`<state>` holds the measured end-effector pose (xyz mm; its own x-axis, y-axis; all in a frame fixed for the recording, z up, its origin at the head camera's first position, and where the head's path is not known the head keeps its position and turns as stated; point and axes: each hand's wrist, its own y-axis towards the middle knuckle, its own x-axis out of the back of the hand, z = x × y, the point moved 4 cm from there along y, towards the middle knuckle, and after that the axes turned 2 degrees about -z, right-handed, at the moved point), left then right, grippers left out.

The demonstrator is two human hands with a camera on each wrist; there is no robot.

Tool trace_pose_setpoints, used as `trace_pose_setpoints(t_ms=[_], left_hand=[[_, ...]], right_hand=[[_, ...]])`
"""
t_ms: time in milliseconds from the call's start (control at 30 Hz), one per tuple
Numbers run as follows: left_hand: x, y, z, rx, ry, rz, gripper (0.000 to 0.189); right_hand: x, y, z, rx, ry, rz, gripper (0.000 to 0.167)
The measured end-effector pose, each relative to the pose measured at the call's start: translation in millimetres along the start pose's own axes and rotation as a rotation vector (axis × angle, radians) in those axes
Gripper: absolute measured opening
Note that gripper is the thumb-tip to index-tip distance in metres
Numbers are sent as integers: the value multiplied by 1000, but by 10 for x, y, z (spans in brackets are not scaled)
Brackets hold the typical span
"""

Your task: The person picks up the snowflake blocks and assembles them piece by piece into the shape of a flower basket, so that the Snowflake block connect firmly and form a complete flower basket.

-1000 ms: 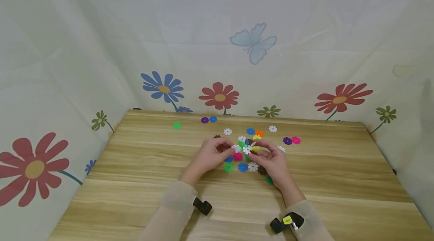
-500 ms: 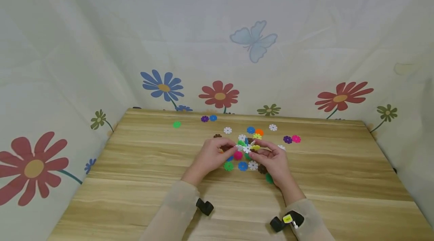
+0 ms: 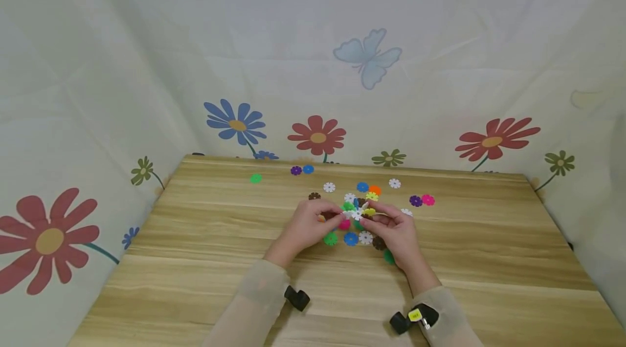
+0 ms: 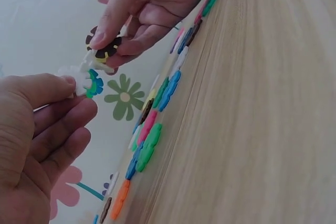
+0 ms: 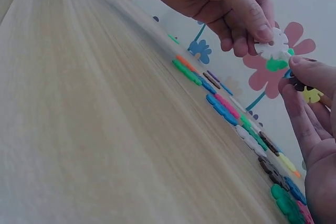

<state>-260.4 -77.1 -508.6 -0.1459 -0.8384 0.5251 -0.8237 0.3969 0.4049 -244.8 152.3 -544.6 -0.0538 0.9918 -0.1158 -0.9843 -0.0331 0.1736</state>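
Above the table, my left hand pinches a white notched flower disc between thumb and forefinger. My right hand pinches a joined cluster of notched flower discs. In the left wrist view a brown disc shows at the right thumb. Yellow, white, green and blue discs also belong to the cluster; a yellow disc sticks out near the right fingers. The left hand's white disc touches the cluster, but I cannot tell whether their slots are engaged. Fingers hide part of the pieces.
Loose flower discs lie around the hands, among them a green disc, a blue disc and a pink disc. The wooden table ends at a flower-printed curtain. Each wrist wears a black camera.
My left hand has moved slightly right, bringing its white disc against the cluster. My right hand has stayed nearly still, holding the cluster. The loose discs have not been moved.
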Motion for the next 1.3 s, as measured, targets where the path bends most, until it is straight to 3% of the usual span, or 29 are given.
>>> trace_pose_setpoints(t_ms=[167,500,733,900,1067,1300], left_hand=[[-4,-3,-2,-5,7,-19,7],[-78,-7,-8,12,7,-20,8],[-53,4,38,26,-4,-69,12],[2,5,82,79,-37,-123,13],[-8,10,90,99,-69,-100,17],[10,10,136,132,-68,-66,19]], right_hand=[[1,-3,10,15,-21,20,48],[27,-15,4,-37,-36,-5,47],[-11,-15,3,11,75,89,55],[-17,-27,15,55,128,166,46],[-24,-19,25,58,102,191,38],[-33,-12,35,36,31,160,34]])
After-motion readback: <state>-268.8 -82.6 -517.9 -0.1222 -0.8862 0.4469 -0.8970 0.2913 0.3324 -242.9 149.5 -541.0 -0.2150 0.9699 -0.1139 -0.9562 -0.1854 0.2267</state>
